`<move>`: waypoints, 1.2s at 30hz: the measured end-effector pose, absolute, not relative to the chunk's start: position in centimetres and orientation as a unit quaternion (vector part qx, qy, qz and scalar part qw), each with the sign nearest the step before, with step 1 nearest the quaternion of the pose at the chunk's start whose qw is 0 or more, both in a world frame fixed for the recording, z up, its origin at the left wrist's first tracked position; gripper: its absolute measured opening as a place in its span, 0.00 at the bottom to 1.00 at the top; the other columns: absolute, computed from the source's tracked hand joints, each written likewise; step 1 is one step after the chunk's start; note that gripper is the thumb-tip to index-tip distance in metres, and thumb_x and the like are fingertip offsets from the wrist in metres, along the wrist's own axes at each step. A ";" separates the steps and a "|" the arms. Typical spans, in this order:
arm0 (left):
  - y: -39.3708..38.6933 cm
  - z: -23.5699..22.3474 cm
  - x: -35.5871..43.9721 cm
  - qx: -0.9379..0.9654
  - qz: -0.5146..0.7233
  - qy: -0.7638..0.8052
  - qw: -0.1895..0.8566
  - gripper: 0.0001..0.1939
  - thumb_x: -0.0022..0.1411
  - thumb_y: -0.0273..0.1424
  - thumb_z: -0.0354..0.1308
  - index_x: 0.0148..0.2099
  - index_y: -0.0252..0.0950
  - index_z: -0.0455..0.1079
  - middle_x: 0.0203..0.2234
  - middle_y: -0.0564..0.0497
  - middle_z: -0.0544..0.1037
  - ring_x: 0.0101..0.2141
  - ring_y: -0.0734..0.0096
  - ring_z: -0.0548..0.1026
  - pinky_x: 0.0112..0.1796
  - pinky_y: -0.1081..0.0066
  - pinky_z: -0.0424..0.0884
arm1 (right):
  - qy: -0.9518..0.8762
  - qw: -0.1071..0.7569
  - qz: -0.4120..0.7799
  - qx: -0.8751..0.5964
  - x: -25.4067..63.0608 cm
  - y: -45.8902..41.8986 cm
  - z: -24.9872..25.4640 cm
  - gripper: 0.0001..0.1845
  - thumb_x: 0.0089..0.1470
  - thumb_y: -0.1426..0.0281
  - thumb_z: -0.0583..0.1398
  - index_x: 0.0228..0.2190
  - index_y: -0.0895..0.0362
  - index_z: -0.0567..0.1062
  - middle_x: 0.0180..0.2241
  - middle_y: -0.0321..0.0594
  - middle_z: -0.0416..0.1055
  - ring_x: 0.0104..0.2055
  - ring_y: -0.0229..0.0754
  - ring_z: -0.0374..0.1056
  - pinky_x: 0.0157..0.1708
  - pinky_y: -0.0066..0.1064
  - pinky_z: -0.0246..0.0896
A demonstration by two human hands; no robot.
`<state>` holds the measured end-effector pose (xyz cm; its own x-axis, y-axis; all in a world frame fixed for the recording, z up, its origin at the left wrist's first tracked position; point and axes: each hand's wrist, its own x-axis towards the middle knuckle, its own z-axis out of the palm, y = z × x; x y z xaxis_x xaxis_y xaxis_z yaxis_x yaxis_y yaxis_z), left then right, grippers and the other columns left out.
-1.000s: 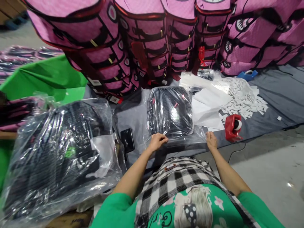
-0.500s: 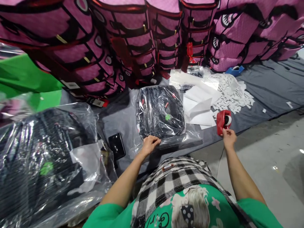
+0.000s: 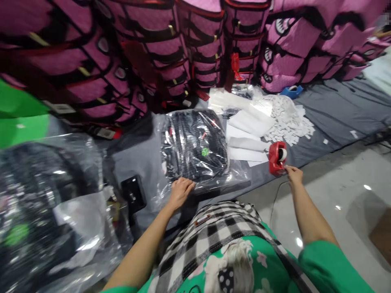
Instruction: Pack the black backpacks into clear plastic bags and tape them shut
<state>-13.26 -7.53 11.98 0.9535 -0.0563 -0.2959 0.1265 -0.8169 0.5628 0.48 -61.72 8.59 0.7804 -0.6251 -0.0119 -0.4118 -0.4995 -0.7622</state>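
A black bag wrapped in clear plastic [image 3: 195, 148] lies on the grey cloth in front of me. My left hand [image 3: 180, 192] presses down on the near edge of its plastic wrap with fingers curled. My right hand [image 3: 293, 175] reaches to the right and touches the near side of a red tape dispenser [image 3: 277, 158] that stands at the cloth's edge. The fingers pinch at the dispenser's front; whether tape is between them is too small to see.
Stacks of pink bags [image 3: 189, 53] rise behind. White paper sheets [image 3: 249, 134] and a pile of small white slips [image 3: 288, 118] lie right of the bag. A black phone [image 3: 133, 194] lies to the left, beside a heap of plastic-wrapped black bags [image 3: 45, 203]. A blue dispenser [image 3: 291, 91] sits far back.
My right hand left the plastic's right corner and moved right to the red tape dispenser. My left hand stayed on the wrap's near edge. The view swung to the right.
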 end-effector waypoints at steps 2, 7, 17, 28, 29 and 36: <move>-7.1 11.4 -13.3 0.943 -0.153 0.014 0.297 0.20 0.69 0.41 0.45 0.29 0.39 0.69 0.31 0.49 0.77 0.42 0.59 0.69 0.52 0.55 0.60 | 0.322 0.396 -0.140 -0.849 0.5 -62.2 8.2 0.26 0.40 0.48 0.64 0.23 0.60 0.78 0.18 0.40 0.70 0.22 0.41 0.64 0.24 0.31 0.60; -6.2 10.0 -12.7 0.937 -0.166 0.004 0.308 0.24 0.65 0.48 0.42 0.27 0.40 0.69 0.29 0.49 0.77 0.41 0.57 0.71 0.51 0.55 0.63 | 0.346 0.413 -0.129 -0.833 0.8 -62.8 7.1 0.24 0.37 0.48 0.66 0.19 0.58 0.75 0.15 0.36 0.68 0.22 0.41 0.65 0.24 0.30 0.60; -6.5 11.0 -12.2 0.936 -0.195 0.006 0.293 0.27 0.61 0.52 0.38 0.24 0.40 0.66 0.27 0.47 0.78 0.40 0.56 0.74 0.47 0.58 0.66 | 0.359 0.536 -0.133 -0.753 -3.0 -60.9 8.5 0.16 0.39 0.59 0.67 0.23 0.56 0.69 0.20 0.35 0.70 0.25 0.38 0.66 0.21 0.24 0.54; -7.2 11.9 -12.3 0.927 -0.184 0.014 0.327 0.21 0.66 0.43 0.42 0.28 0.38 0.68 0.31 0.46 0.77 0.41 0.58 0.71 0.48 0.59 0.63 | 0.254 0.771 0.063 -0.581 -5.8 -49.1 11.3 0.24 0.55 0.59 0.66 0.24 0.54 0.55 0.19 0.24 0.48 0.18 0.30 0.45 0.16 0.19 0.42; -7.3 12.0 -12.2 0.926 -0.187 0.016 0.328 0.21 0.67 0.42 0.43 0.27 0.38 0.68 0.30 0.47 0.76 0.41 0.59 0.71 0.49 0.59 0.62 | 0.207 0.785 0.093 -0.577 -6.0 -47.8 12.5 0.25 0.55 0.57 0.66 0.25 0.54 0.57 0.20 0.25 0.48 0.19 0.30 0.44 0.16 0.20 0.41; -7.4 11.4 -11.8 0.921 -0.177 0.040 0.346 0.19 0.69 0.37 0.46 0.28 0.36 0.69 0.31 0.49 0.76 0.44 0.61 0.68 0.53 0.58 0.57 | -0.343 0.458 0.282 -0.770 -3.6 -36.9 19.7 0.21 0.59 0.54 0.63 0.28 0.55 0.64 0.23 0.30 0.58 0.25 0.34 0.52 0.28 0.27 0.47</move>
<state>-11.76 -7.36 11.43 0.9341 -0.0487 -0.3537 0.1963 -0.7574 0.6228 -3.65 -36.94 19.66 0.6052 0.7871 -0.1189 0.2703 -0.3438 -0.8993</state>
